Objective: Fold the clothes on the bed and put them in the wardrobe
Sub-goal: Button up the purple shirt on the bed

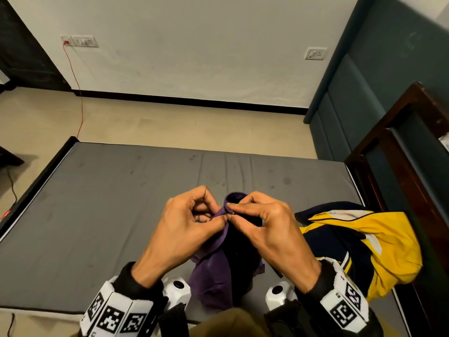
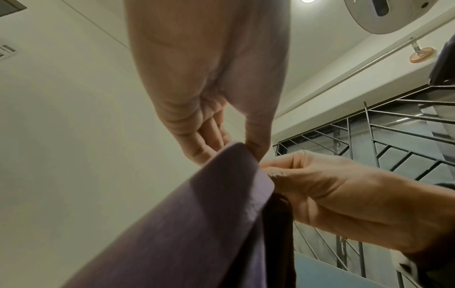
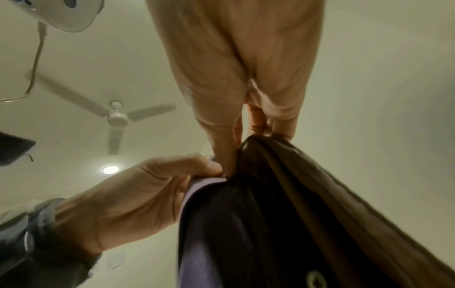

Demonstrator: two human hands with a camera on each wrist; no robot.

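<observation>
A purple garment [image 1: 213,271] hangs from both hands above the near side of the grey bed [image 1: 109,190]. My left hand [image 1: 187,220] pinches its top edge between thumb and fingers, and my right hand [image 1: 264,224] pinches the same edge right beside it. The left wrist view shows the purple garment [image 2: 197,224] rising to the left hand [image 2: 214,117], with the right hand [image 2: 332,196] touching it. Seen from the right wrist, the garment [image 3: 258,224] looks dark under the right hand [image 3: 246,101], and the left hand [image 3: 138,200] holds its pale edge.
A yellow and navy garment [image 1: 359,242] lies crumpled on the bed's right side. A dark wooden headboard [image 1: 401,152] stands at the right. Beyond the bed are beige floor [image 1: 170,125], a white wall with sockets [image 1: 315,53] and a red cable [image 1: 80,100].
</observation>
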